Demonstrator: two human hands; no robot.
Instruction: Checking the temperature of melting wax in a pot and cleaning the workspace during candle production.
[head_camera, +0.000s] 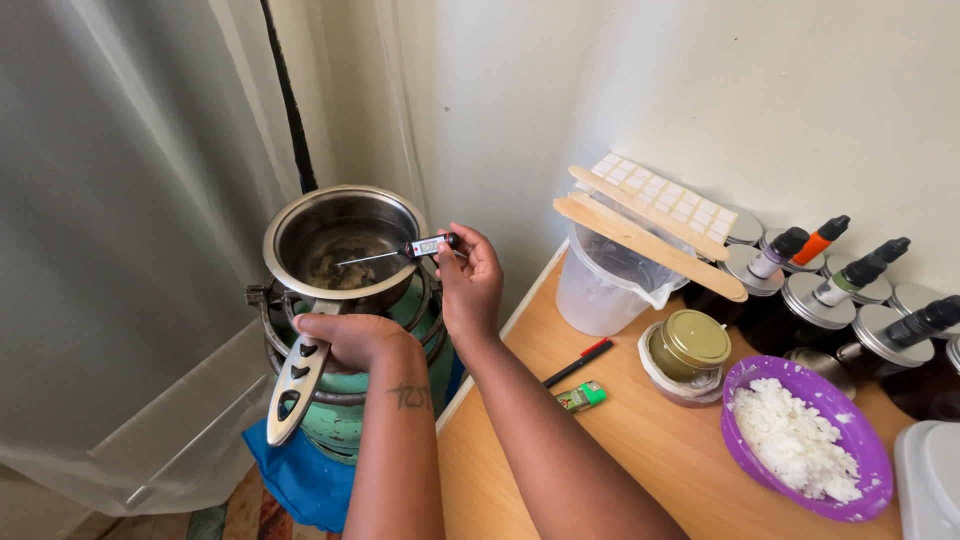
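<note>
Steel saucepan (345, 245) holds murky liquid, thin thermometer (400, 250) dipped in

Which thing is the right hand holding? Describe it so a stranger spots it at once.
Start at the steel pot on the green gas burner, left of the wooden table. Over its rim, the right hand pinches a probe thermometer. Unlike anything nearby, it has a thin metal needle pointing into the pot and a small black head.

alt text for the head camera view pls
The right hand holds a probe thermometer over a steel saucepan on a green gas burner, while the left hand grips its handle. A purple bowl of white flakes sits on the wooden table.
</note>
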